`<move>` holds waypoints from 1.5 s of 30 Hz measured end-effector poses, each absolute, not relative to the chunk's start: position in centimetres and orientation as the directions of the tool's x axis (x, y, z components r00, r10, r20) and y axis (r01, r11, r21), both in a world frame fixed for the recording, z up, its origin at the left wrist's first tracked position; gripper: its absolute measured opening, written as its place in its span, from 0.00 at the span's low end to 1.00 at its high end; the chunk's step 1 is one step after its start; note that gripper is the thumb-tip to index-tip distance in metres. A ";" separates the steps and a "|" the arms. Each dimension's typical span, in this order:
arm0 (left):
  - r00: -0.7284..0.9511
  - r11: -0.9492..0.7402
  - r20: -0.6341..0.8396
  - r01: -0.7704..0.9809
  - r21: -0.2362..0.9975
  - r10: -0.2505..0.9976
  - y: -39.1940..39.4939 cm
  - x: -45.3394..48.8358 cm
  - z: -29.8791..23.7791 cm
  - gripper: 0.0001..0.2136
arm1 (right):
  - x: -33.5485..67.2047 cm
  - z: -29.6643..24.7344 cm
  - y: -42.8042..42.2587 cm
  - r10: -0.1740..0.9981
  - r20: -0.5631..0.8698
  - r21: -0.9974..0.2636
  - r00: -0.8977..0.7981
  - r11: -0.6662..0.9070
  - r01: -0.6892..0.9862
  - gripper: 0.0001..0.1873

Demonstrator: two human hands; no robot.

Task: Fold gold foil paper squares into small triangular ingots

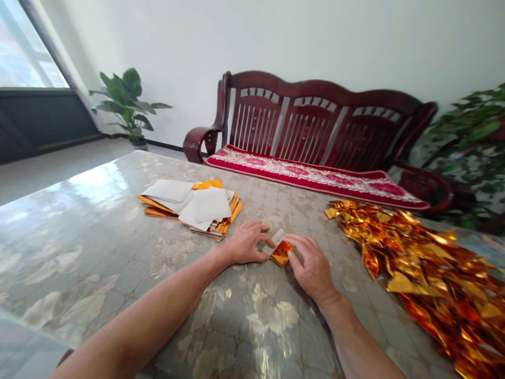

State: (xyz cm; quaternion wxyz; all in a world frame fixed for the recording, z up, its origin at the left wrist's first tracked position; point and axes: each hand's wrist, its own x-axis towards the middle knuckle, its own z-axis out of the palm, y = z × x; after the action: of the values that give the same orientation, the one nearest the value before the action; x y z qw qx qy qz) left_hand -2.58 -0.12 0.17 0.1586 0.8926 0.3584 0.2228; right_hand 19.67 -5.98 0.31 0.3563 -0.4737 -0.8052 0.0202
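The left hand (246, 242) and right hand (311, 266) pinch a small gold paper (281, 252) on the table (98, 252); paper stack (193, 206) far left, gold heap (426, 263) right.

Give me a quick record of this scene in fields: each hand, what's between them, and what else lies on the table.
left hand: pinches the white-backed flap of the gold paper
right hand: fingers rest on the same gold paper
stack of sheets: flat, white and gold, beyond the left hand
pile of folded gold pieces: right of the right hand
table: glossy, floral pattern
bench: dark wood, red cushion, behind the table
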 end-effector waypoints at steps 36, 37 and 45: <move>0.589 -0.618 0.187 0.746 0.247 0.786 -2.9 -0.2 1.5 0.14 | 21.5 5.3 -7.7 0.856 0.085 -0.252 -0.509 0.513 0.821 0.08; 0.579 -0.606 0.179 0.754 0.255 0.796 -2.9 -0.2 1.5 0.14 | 21.6 5.4 -7.8 0.864 0.027 -0.299 -0.502 0.487 0.821 0.07; 0.539 -0.554 0.139 0.779 0.292 0.831 -2.9 -0.2 1.3 0.20 | 23.8 3.8 -6.3 0.987 -0.066 -0.400 -0.146 0.108 0.910 0.14</move>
State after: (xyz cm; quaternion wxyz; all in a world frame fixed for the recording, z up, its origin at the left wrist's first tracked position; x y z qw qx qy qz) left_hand -0.24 -2.87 1.28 0.0980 0.8717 0.4617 0.1315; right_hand 23.82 -6.32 3.83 0.1092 -0.6442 -0.7363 0.1758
